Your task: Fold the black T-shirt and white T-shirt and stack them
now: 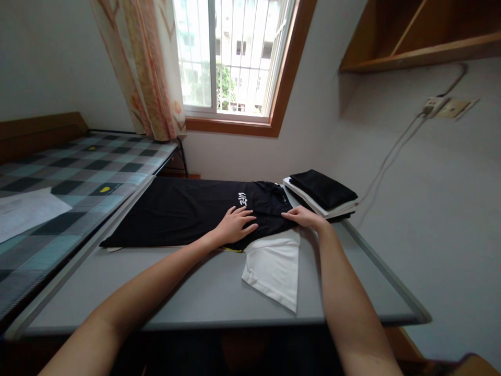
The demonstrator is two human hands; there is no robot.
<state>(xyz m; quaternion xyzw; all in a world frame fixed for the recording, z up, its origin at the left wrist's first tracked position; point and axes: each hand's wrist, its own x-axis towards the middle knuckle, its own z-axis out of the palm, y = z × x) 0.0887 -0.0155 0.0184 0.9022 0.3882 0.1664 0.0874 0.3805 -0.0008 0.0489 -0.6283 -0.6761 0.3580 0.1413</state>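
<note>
A black T-shirt (188,209) with small white lettering lies spread on the grey table, its collar towards the right. One white sleeve (274,263) sticks out towards me from the shirt's near side. My left hand (236,225) rests flat on the black cloth just below the lettering, fingers spread. With thumb and fingers closed, my right hand (305,216) pinches the black shirt's edge near the collar and shoulder.
Folded black and white clothes (323,190) are stacked at the table's (188,292) far right, against the wall. A checkered mattress (97,164) with a paper sheet (31,209) on it adjoins the table's left. Behind are a barred window (242,57) and a curtain (148,62); a wooden shelf (422,52) hangs upper right.
</note>
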